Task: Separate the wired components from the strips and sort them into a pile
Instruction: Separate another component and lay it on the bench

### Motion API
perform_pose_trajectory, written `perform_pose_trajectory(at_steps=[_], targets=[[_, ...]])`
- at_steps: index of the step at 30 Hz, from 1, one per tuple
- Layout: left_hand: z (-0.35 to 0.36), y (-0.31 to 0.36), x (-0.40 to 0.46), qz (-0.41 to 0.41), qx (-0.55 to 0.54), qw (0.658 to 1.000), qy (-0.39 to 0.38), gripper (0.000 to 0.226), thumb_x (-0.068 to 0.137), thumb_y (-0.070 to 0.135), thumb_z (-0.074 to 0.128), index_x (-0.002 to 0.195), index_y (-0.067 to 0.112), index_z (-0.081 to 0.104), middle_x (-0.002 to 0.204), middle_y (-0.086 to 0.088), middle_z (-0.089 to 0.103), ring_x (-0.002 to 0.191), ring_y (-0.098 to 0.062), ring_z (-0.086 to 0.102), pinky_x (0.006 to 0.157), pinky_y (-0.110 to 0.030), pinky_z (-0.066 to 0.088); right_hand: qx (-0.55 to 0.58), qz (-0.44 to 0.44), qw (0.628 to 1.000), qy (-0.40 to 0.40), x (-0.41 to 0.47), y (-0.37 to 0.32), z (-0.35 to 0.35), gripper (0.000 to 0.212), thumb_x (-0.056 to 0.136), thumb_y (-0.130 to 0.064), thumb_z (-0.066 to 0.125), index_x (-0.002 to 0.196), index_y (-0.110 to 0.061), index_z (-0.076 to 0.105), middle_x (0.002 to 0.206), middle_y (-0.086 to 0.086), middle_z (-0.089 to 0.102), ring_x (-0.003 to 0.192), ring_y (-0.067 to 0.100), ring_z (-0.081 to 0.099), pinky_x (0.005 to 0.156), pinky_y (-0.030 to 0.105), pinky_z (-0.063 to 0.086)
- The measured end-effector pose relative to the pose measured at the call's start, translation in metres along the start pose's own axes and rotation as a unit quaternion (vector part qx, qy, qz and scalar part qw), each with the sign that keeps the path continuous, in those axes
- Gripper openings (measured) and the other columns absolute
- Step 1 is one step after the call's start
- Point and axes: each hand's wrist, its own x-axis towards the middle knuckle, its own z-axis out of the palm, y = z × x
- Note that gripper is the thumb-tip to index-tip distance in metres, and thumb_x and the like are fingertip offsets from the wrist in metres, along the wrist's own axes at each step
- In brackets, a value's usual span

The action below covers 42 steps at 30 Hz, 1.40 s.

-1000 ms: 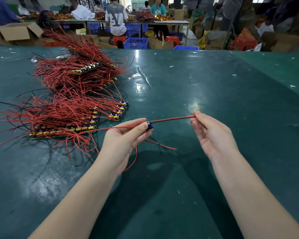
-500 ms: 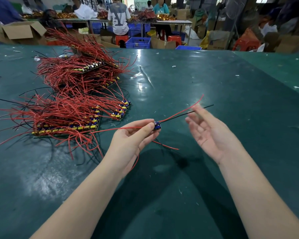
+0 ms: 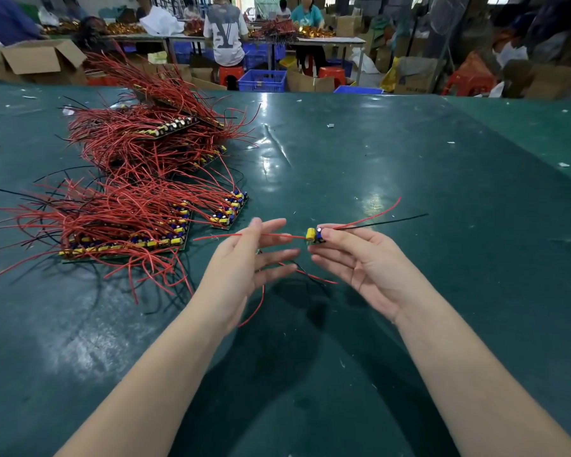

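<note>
Your right hand pinching wired component mid-frame; left hand released, fingers straight. Strips piled left on table.

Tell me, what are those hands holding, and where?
The right hand pinches a small wired component by its board; the left hand is open, holding nothing.

The worktop wears a dark green sheet, smooth and glossy, with bright glare patches and scuffed, wrinkled streaks toward its far edge. The wires heaped near the left edge have shiny red and black plastic insulation. The strips beneath them look like rigid green circuit board carrying glossy yellow and blue parts. Beyond the far edge stand matt brown cardboard boxes and a blue plastic crate.
</note>
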Motion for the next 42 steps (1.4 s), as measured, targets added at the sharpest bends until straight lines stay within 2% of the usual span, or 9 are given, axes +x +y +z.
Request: perform_pose_trajectory(at_steps=[7,13,19,24,31,36,39,41,42], targets=[[-0.004,0.002,0.002,0.011,-0.071,0.997,0.028,0.035,0.106,0.018,0.027,0.119,-0.006,0.050,0.096,-0.023,0.071,0.089,-0.032,0.072,0.073,-0.031,0.060,-0.005,-0.043,0.999,0.005,0.001,-0.002,-0.003,0.010,0.082,-0.001,0.067,0.088,-0.003,0.074,0.091,0.016,0.074,0.083,0.027,0.073,0.070,0.026,0.058],[-0.003,0.007,0.003,0.014,-0.105,0.994,0.035,0.031,0.105,0.019,0.034,0.125,-0.001,0.048,0.093,-0.023,0.072,0.086,-0.032,0.072,0.068,-0.031,0.060,0.008,-0.055,0.998,0.021,0.003,-0.003,-0.009,0.019,0.085,0.003,0.064,0.099,-0.006,0.072,0.094,0.018,0.074,0.085,0.028,0.073,0.073,0.027,0.057],[-0.002,0.007,0.003,0.026,-0.111,0.992,0.049,0.032,0.103,0.021,0.039,0.129,0.004,0.047,0.094,-0.020,0.073,0.085,-0.032,0.072,0.065,-0.030,0.059,0.034,-0.046,0.997,0.046,0.004,-0.004,-0.009,0.011,0.084,0.002,0.065,0.092,-0.004,0.072,0.091,0.017,0.074,0.082,0.027,0.073,0.069,0.026,0.058],[-0.006,0.009,0.004,-0.035,-0.120,0.991,0.049,0.049,0.103,0.039,0.034,0.136,0.003,0.039,0.098,-0.023,0.072,0.089,-0.034,0.072,0.065,-0.032,0.060,0.101,-0.072,0.980,0.153,0.006,-0.016,-0.024,0.008,0.088,0.001,0.063,0.094,-0.001,0.067,0.083,0.011,0.075,0.073,0.020,0.073,0.064,0.023,0.057],[-0.008,0.009,0.005,-0.034,-0.105,0.992,0.067,0.037,0.105,0.023,0.032,0.123,-0.004,0.051,0.087,-0.018,0.073,0.074,-0.026,0.073,0.058,-0.026,0.058,0.188,-0.103,0.937,0.277,0.016,-0.032,-0.066,0.015,0.091,0.004,0.058,0.076,0.001,0.060,0.061,0.007,0.070,0.061,0.015,0.070,0.060,0.021,0.057],[-0.011,0.009,0.009,-0.029,-0.101,0.990,0.091,0.025,0.103,0.014,0.036,0.110,0.000,0.055,0.081,-0.017,0.073,0.070,-0.024,0.073,0.059,-0.024,0.058,0.181,-0.108,0.920,0.331,0.019,-0.033,-0.081,0.010,0.090,0.008,0.054,0.083,0.001,0.056,0.092,0.015,0.065,0.092,0.022,0.069,0.073,0.025,0.059],[-0.013,0.006,0.013,0.004,-0.014,0.993,0.113,0.022,0.098,0.000,0.038,0.103,0.005,0.059,0.082,-0.014,0.072,0.065,-0.018,0.071,0.060,-0.022,0.057,0.181,-0.099,0.918,0.338,0.019,-0.032,-0.075,0.011,0.090,0.007,0.052,0.082,0.001,0.052,0.092,0.018,0.057,0.091,0.022,0.067,0.082,0.028,0.058],[-0.019,0.000,0.013,0.066,0.137,0.982,0.113,0.033,0.093,-0.008,0.038,0.096,0.013,0.064,0.087,-0.006,0.072,0.066,-0.009,0.068,0.066,-0.022,0.054,0.176,-0.088,0.925,0.324,0.018,-0.030,-0.068,0.011,0.090,0.009,0.052,0.081,0.002,0.050,0.090,0.020,0.054,0.088,0.023,0.066,0.082,0.030,0.058],[-0.023,-0.003,0.014,0.104,0.232,0.960,0.114,0.038,0.090,-0.008,0.039,0.093,0.018,0.066,0.088,0.002,0.071,0.067,-0.005,0.065,0.068,-0.021,0.051,0.163,-0.082,0.932,0.313,0.018,-0.028,-0.063,0.012,0.090,0.010,0.051,0.081,0.003,0.052,0.090,0.020,0.056,0.088,0.023,0.066,0.080,0.030,0.059]])
